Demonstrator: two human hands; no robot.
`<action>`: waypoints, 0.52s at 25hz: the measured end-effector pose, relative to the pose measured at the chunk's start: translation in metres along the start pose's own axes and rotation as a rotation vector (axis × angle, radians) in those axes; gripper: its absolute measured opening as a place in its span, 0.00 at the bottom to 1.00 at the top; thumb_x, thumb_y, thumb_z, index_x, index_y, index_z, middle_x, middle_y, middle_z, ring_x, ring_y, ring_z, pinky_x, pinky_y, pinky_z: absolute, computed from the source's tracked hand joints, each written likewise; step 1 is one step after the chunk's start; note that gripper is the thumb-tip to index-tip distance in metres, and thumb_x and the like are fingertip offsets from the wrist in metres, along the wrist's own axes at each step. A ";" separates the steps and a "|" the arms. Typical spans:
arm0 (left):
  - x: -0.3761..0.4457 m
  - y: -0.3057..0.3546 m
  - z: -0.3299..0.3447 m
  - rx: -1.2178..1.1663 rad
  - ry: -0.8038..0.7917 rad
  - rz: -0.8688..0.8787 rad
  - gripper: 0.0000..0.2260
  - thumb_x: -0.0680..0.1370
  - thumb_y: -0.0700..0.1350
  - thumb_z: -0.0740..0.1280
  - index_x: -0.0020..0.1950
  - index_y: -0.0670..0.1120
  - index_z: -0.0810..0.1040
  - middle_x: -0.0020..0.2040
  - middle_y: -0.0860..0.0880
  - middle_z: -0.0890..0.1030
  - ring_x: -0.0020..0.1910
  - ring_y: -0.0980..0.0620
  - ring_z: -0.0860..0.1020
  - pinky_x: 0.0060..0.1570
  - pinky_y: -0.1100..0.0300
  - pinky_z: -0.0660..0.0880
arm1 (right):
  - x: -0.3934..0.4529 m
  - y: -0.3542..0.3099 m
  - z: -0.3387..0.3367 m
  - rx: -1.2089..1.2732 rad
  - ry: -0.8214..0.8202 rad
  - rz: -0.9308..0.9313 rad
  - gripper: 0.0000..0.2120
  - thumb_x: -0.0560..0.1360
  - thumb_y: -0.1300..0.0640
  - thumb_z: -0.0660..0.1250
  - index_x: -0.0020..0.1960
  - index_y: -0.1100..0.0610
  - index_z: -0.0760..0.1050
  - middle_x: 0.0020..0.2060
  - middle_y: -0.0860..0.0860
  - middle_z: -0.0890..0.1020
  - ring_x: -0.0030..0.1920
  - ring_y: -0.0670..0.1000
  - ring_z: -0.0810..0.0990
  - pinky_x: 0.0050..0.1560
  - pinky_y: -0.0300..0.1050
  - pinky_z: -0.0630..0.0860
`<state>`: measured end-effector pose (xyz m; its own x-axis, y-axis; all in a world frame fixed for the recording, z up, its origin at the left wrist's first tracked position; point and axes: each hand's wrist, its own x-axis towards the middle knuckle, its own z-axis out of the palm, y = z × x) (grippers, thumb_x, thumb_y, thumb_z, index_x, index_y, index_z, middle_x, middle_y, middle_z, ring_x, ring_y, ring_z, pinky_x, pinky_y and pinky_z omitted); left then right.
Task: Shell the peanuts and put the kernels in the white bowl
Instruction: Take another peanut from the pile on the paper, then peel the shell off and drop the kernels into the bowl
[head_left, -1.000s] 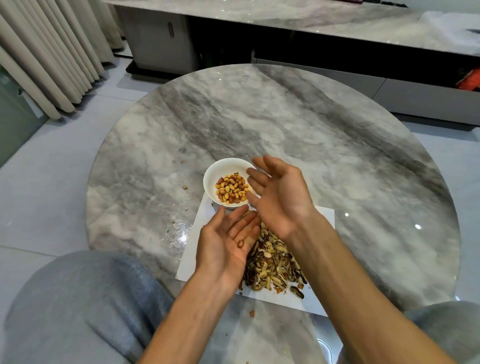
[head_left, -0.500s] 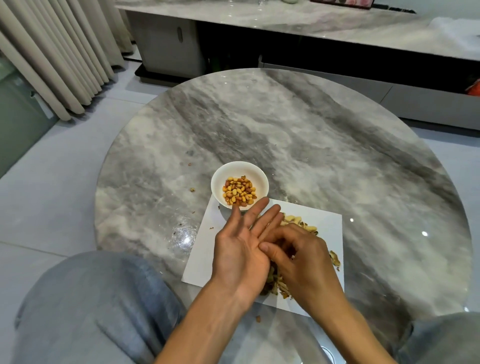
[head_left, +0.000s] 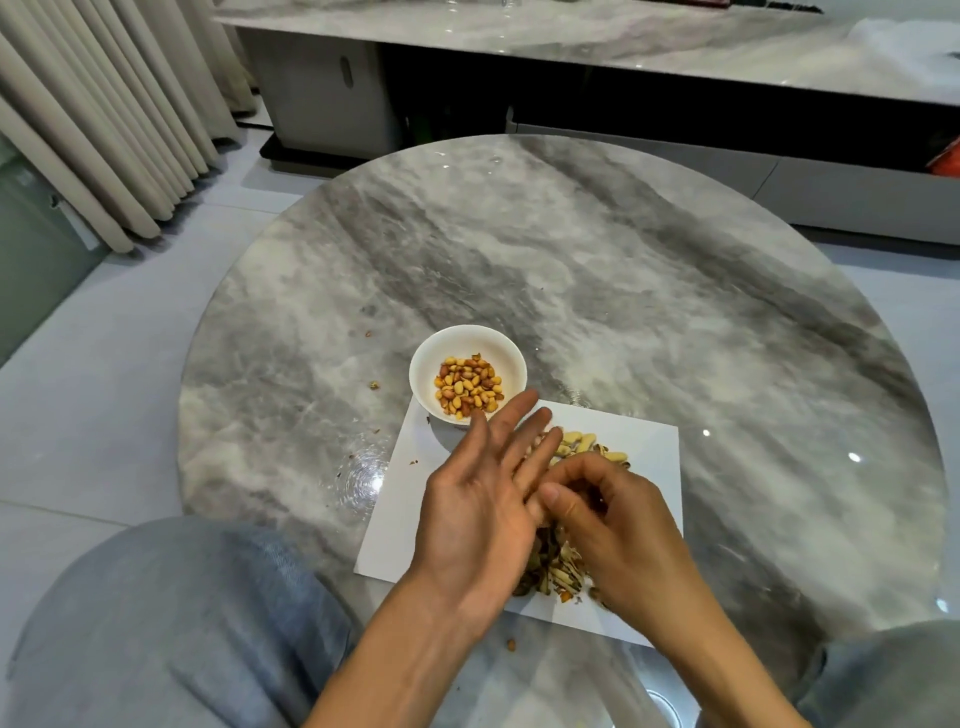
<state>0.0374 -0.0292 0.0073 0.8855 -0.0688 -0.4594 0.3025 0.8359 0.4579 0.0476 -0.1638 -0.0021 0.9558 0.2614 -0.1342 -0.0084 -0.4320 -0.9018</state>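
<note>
Peanuts (head_left: 584, 446), pale and unshelled, lie on the paper (head_left: 644, 452) just beyond the hands. Right hand (head_left: 618, 535) fingers curl together, pinching at the flat left hand (head_left: 483, 514), fingers straight; what they hold is hidden. Best pick cleanly, then tip kernels (head_left: 467, 387) into the bowl (head_left: 506, 353) nearby on the bench (head_left: 623, 291).

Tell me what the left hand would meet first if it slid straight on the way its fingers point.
Probably the white bowl: the left hand points up-left-to-right across the paper, fingertips already overlapping the bowl's near rim. Height above the rim is unclear, so it might pass over.
</note>
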 end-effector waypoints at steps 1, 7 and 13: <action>-0.001 0.000 -0.001 0.180 0.009 0.074 0.16 0.81 0.50 0.61 0.65 0.46 0.80 0.62 0.46 0.82 0.65 0.49 0.78 0.65 0.52 0.73 | 0.002 -0.001 -0.003 0.155 0.009 0.073 0.07 0.79 0.59 0.68 0.42 0.55 0.80 0.34 0.48 0.82 0.33 0.47 0.78 0.37 0.38 0.74; -0.003 -0.009 -0.010 1.022 0.022 0.403 0.13 0.74 0.37 0.74 0.55 0.52 0.86 0.44 0.53 0.86 0.45 0.56 0.84 0.49 0.61 0.80 | 0.007 -0.006 -0.014 0.446 -0.032 0.199 0.10 0.78 0.54 0.66 0.42 0.59 0.79 0.33 0.57 0.79 0.32 0.55 0.76 0.36 0.47 0.75; -0.002 -0.008 -0.017 1.210 -0.034 0.734 0.11 0.75 0.41 0.74 0.56 0.50 0.85 0.46 0.54 0.86 0.46 0.58 0.84 0.46 0.60 0.81 | 0.006 -0.007 -0.012 0.439 -0.034 0.162 0.12 0.77 0.51 0.66 0.39 0.56 0.78 0.31 0.56 0.77 0.31 0.54 0.76 0.37 0.50 0.74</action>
<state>0.0267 -0.0264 -0.0086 0.9740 0.1436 0.1754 -0.1285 -0.2877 0.9491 0.0574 -0.1696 0.0088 0.9219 0.2521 -0.2942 -0.2869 -0.0659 -0.9557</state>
